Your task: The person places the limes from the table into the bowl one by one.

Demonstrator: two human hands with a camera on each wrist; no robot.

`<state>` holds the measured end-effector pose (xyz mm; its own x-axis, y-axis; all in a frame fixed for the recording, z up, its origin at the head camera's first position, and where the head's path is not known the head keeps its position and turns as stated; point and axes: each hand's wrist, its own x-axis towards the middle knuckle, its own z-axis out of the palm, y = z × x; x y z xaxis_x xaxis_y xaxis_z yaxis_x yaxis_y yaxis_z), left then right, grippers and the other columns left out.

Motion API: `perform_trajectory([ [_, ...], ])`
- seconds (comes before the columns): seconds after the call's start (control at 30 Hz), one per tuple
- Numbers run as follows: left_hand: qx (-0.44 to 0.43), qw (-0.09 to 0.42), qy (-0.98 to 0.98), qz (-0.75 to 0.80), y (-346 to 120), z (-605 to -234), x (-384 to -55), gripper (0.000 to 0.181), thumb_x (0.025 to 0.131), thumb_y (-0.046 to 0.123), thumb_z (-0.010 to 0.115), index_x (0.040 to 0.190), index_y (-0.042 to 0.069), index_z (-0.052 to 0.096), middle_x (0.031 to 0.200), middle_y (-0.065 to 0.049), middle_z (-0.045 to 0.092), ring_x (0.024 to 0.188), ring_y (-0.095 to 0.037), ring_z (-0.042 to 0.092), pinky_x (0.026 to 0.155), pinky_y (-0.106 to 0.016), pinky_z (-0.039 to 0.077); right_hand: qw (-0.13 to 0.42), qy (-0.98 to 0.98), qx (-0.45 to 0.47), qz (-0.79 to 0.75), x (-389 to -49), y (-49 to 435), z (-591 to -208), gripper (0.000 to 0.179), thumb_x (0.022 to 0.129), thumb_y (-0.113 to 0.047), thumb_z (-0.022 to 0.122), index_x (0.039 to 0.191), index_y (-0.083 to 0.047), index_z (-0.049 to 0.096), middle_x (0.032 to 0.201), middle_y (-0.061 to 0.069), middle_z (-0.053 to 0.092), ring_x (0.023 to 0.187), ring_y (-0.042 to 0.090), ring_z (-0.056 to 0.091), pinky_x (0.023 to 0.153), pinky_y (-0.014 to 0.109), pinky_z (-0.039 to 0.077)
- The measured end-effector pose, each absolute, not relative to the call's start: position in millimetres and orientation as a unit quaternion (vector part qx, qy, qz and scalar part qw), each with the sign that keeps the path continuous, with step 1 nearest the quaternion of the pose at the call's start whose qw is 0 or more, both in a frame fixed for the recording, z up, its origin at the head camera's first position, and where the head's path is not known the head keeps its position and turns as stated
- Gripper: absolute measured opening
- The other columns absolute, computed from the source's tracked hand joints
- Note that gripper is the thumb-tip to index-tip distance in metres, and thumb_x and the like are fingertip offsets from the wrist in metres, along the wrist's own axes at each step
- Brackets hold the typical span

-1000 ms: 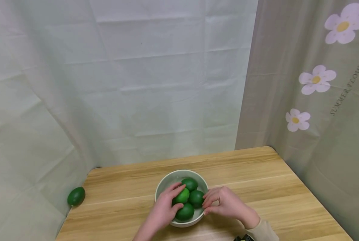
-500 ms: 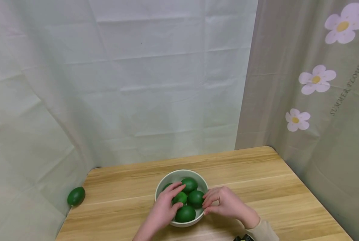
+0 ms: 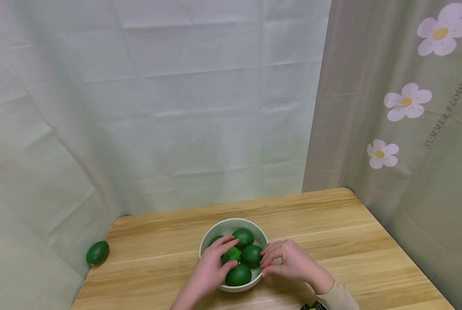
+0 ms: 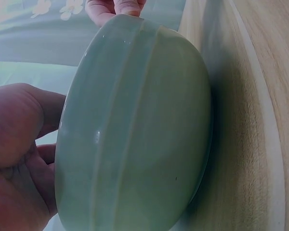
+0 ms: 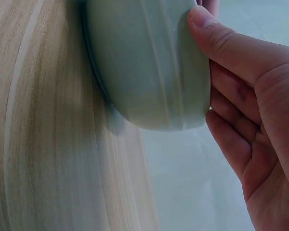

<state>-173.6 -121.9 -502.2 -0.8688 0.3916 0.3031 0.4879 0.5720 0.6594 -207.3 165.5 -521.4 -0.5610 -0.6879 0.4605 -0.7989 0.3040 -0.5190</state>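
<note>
A pale green bowl [image 3: 212, 232] stands on the table with several green fruits inside. Most are dark green and oval, like this dark green fruit [image 3: 238, 275] at the near side; a brighter lime-green fruit [image 3: 231, 255] lies among them. My left hand [image 3: 214, 262] is over the bowl's left side, fingers and thumb spread above the lime-green fruit, which sits below them. In the left wrist view the bowl's outer wall [image 4: 139, 125] hides the fingertips. My right hand [image 3: 287, 260] holds the bowl's right rim, its thumb [image 5: 204, 19] on the outside.
Another dark green oval fruit [image 3: 98, 253] lies at the table's left edge. The wooden table [image 3: 320, 224] is bordered by a pale curtain [image 3: 215, 107] behind and a flowered curtain [image 3: 417, 206] at the right.
The lime-green fruit has dropped lower into the bowl from between my left fingers. The near dark fruit shifted slightly right, and another shows at the left. Both hands stay in place.
</note>
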Motion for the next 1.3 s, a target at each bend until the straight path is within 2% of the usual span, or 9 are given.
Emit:
perform_trajectory([
  [0.4,-0.246,0.059,-0.881,-0.399,-124.1,-502.0,-172.9,0.047,0.096,0.01,0.081,0.141,0.004,0.069,0.15,-0.013,0.06,0.138,-0.033,0.057,0.114,-0.058,0.05,0.077,-0.803,0.463,0.366,-207.2,164.8,-520.8,0.017,0.084,-0.033,0.091,0.09,-0.018,0.085,0.092,-0.022,0.077,0.105,0.012,0.075,0.103,0.051,0.06],
  [0.77,-0.228,0.051,-0.878,-0.417,-129.6,-504.6,-172.7,0.044,0.098,0.011,0.08,0.14,0.004,0.069,0.15,-0.013,0.06,0.139,-0.032,0.056,0.114,-0.056,0.05,0.081,-0.803,0.464,0.365,-206.4,165.2,-520.2,0.017,0.084,-0.032,0.091,0.09,-0.017,0.085,0.092,-0.021,0.077,0.104,0.013,0.076,0.103,0.049,0.061],
  [1.07,-0.202,0.088,-0.874,-0.433,-143.5,-504.4,-172.3,0.042,0.095,0.009,0.082,0.135,0.011,0.073,0.143,-0.001,0.065,0.134,-0.031,0.06,0.114,-0.059,0.049,0.091,-0.799,0.465,0.37,-205.7,166.0,-521.1,0.013,0.083,-0.029,0.092,0.089,-0.019,0.085,0.091,-0.019,0.078,0.102,0.015,0.076,0.103,0.045,0.061],
  [1.3,-0.199,0.133,-0.87,-0.431,-162.7,-503.7,-170.2,0.044,0.091,0.003,0.084,0.134,0.003,0.073,0.139,-0.014,0.068,0.131,-0.033,0.063,0.112,-0.058,0.052,0.087,-0.802,0.464,0.367,-205.2,165.5,-521.2,0.014,0.084,-0.029,0.092,0.089,-0.019,0.085,0.091,-0.019,0.078,0.102,0.016,0.076,0.103,0.047,0.061],
])
